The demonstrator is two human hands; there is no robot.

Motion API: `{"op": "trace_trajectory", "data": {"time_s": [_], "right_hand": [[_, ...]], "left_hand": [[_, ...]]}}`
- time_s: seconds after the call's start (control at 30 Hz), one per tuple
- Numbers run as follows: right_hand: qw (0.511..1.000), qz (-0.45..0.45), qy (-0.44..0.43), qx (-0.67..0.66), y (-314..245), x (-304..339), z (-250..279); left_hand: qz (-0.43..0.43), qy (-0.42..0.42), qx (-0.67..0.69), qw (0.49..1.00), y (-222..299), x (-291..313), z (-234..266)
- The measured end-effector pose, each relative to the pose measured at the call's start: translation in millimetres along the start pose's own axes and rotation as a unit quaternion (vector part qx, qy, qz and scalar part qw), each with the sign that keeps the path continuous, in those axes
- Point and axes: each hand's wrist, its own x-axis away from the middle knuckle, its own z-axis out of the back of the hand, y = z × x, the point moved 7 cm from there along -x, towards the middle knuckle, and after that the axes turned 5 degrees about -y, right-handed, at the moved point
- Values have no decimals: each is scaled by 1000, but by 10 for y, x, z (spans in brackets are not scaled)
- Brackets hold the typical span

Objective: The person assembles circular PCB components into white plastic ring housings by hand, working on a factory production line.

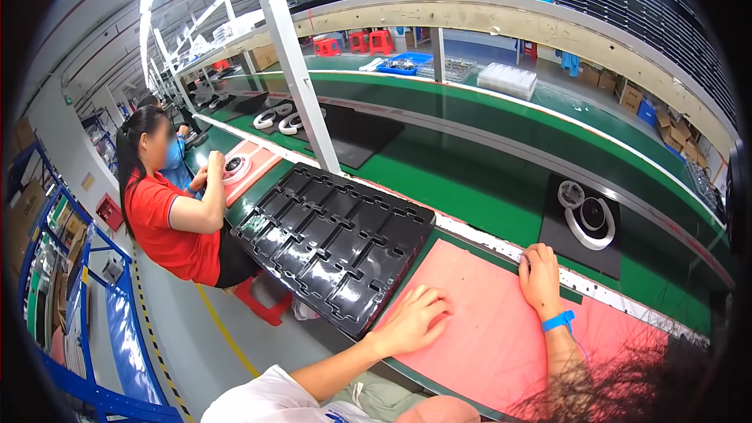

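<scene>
Left hand (411, 319) low over pink mat (489, 298), fingers loosely extended, nothing gripped. Right hand (540, 278) reaches farther forward, fingers bent at white rail (482, 237); can't tell whether gripping. Mat lies beside black tray (337, 243).

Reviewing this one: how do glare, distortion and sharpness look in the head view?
Head view: white glare streaks the black tray; the overhead shelf beam bows with fisheye distortion. Head view: left hand and right hand look fairly sharp; dark hair obscures the lower right.
</scene>
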Motion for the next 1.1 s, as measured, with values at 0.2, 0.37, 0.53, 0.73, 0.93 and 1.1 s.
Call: {"op": "trace_trajectory", "data": {"time_s": [0.2, 0.37, 0.53, 0.73, 0.93, 1.1], "right_hand": [[1000, -1, 4, 2, 30, -13, -29], [1000, 0, 6, 6, 14, -25, -50], [1000, -3, 11, 3, 58, -7, -46], [1000, 8, 23, -1, 29, -39, -31], [999, -5, 27, 20, 115, 50, 16], [999, 19, 37, 18, -38, -52, -54]], "left_hand": [[-3, -3, -13, 1000, 20, -8, 20], [-2, -5, -41, 999, 61, 23, 24], [-4, -57, -60, 997, 210, 10, 90], [-64, -122, -170, 976, 248, -356, 533], [92, -77, -175, 977, -1187, -1576, 817], [302, -57, -217, 926, -2964, -1842, 1241]]}}
